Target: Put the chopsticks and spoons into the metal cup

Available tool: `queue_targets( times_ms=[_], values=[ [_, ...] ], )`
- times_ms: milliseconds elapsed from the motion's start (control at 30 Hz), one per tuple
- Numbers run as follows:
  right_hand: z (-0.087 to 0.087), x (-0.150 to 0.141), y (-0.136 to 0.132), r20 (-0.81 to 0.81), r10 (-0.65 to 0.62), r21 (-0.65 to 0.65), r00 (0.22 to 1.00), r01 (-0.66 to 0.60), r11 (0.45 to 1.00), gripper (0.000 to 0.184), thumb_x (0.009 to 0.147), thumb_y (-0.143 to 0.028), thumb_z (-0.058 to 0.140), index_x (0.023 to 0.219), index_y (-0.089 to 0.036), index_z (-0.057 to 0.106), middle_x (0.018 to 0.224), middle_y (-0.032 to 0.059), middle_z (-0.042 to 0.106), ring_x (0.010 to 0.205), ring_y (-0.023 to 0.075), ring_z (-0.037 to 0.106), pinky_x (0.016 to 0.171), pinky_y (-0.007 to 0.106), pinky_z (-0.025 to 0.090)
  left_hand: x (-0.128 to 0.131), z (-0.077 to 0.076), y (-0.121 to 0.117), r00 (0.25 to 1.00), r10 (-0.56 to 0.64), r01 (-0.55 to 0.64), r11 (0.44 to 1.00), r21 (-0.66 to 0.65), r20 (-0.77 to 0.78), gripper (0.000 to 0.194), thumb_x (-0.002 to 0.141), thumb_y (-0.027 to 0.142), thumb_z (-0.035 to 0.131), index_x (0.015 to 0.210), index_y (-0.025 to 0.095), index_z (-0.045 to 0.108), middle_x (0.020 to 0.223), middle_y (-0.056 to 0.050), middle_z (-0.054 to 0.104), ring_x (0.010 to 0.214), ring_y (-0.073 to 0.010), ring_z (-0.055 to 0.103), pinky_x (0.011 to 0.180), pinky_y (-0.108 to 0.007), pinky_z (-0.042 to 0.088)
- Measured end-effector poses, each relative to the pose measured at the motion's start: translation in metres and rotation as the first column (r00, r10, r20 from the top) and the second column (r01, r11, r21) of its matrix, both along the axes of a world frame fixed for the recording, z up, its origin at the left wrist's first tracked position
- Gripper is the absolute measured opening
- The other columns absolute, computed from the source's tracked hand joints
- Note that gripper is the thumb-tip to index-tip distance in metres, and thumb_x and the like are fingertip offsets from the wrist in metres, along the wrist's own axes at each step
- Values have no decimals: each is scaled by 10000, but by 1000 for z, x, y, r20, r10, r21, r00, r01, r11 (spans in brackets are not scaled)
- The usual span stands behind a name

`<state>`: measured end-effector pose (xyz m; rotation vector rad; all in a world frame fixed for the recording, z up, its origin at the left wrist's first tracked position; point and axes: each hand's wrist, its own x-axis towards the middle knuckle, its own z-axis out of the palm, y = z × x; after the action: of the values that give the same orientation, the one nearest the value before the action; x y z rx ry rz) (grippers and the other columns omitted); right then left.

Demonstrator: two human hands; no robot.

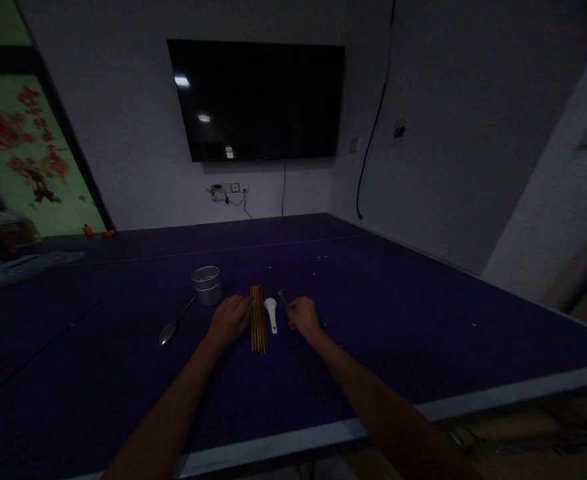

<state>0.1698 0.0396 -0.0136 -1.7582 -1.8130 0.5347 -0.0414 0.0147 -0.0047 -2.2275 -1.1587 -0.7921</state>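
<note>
A bundle of brown wooden chopsticks (pixel 258 323) lies on the blue tabletop, pointing away from me. My left hand (pixel 230 321) rests against its left side, fingers loosely bent and not wrapped round it. Just right of the chopsticks lies a white soup spoon (pixel 271 315), its handle toward me. In my right hand (pixel 303 317), the closed fingers grip a small metal spoon (pixel 282 294) whose head points away to the left. To the left stand a silver metal cup (pixel 207 287) and a larger metal spoon (pixel 168 331), its handle end close to the cup.
The blue table (pixel 398 320) has a pale front edge (pixel 273 443) and small white specks scattered on it. Clear plastic wrapping (pixel 23 265) and boxes sit at the far left. Beyond the table hangs a dark television (pixel 258 100) above wall sockets (pixel 231 189).
</note>
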Motion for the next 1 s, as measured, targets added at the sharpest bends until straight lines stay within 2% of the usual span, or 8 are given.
queue_targets(
  times_ms=[167,300,433,567,800,1000],
  values=[
    [4,0,-2,252,-86,130,964,54,990,227,830,-246,519,844,-178,735,835,111,720,800,181,672,650,194,431,-1,-1,1,1000,14,-14,999,-33,-24,302,922,259,324,1052,153,576,813,-78,615,753,-169,559,689,-304,452],
    [7,-1,-3,338,-122,116,933,87,989,271,848,-291,486,890,-181,731,896,129,711,857,202,663,696,223,438,0,0,1,999,20,-22,998,-62,-25,313,924,269,319,1063,156,575,821,-79,616,751,-169,561,699,-308,455],
    [8,-1,-3,356,-135,95,925,108,990,274,836,-308,491,874,-173,726,918,141,705,864,214,661,708,244,447,0,0,-1,999,32,-35,997,-74,-29,323,924,278,314,1073,161,576,812,-75,612,742,-165,560,705,-305,455],
    [5,-1,-1,335,-119,85,935,96,992,249,831,-253,498,870,-163,728,911,140,707,874,198,658,726,224,441,0,0,-1,999,39,-41,996,-80,-22,323,925,284,317,1082,162,572,819,-74,614,748,-162,562,707,-302,455],
    [2,0,1,285,-45,105,957,15,994,223,833,-255,538,938,-187,723,898,114,714,891,185,654,760,215,431,0,0,-1,999,21,-23,996,-86,-27,327,922,289,323,1099,156,564,799,-76,618,742,-165,569,701,-301,455],
    [2,-2,0,287,16,113,958,-51,992,215,835,-216,529,887,-167,732,904,122,713,892,178,650,765,206,415,-1,-1,0,1000,10,-11,996,-90,-7,330,920,297,324,1103,167,566,801,-79,619,744,-168,574,708,-307,460]
  ],
)
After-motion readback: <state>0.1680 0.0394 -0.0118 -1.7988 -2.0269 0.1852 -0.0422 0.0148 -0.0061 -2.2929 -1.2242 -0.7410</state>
